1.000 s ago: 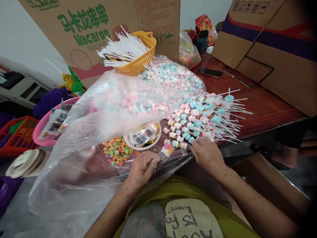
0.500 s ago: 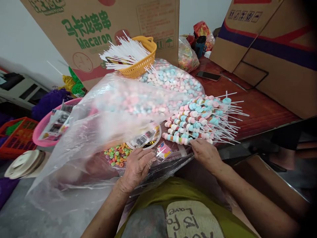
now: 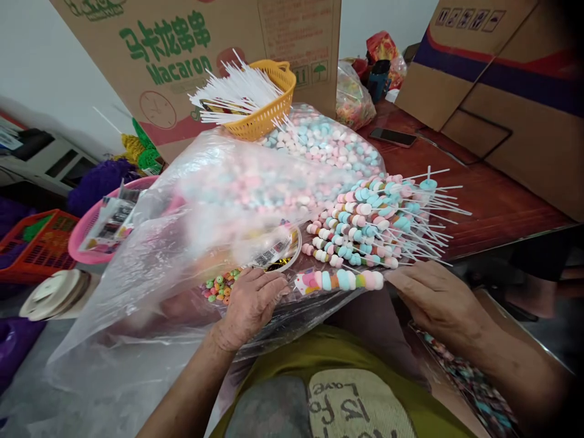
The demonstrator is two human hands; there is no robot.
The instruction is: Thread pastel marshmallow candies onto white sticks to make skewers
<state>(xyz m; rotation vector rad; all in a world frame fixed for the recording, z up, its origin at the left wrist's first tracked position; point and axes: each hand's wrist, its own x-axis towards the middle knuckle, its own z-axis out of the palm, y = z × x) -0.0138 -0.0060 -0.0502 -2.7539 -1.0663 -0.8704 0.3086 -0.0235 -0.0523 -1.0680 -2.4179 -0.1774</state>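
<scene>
My right hand (image 3: pixel 435 297) pinches the right end of a marshmallow skewer (image 3: pixel 342 280), where its stick is hidden by my fingers. Pink, blue, orange, yellow and white pieces run along the skewer, which lies level near the table's front edge. Its left end meets a small clear wrapper (image 3: pixel 305 282) with a colourful print; whether it is inside cannot be made out. My left hand (image 3: pixel 255 298) is closed on the wrapper's left end, thumb against fingers. Just behind lies a pile of finished skewers (image 3: pixel 365 225), white sticks pointing right.
A large clear bag of marshmallows (image 3: pixel 319 143) spreads over the table, with a yellow basket (image 3: pixel 269 118) of white sticks on it. Cereal rings (image 3: pixel 221 286) lie beside my left hand. A phone (image 3: pixel 392 137) and cardboard boxes (image 3: pixel 515 146) stand behind. Wrapped skewers (image 3: pixel 469 377) lie low at right.
My right hand has drawn a skewer from the pile's front and brought it toward me, its left end now at the wrapper. My left hand has stayed at the wrapper.
</scene>
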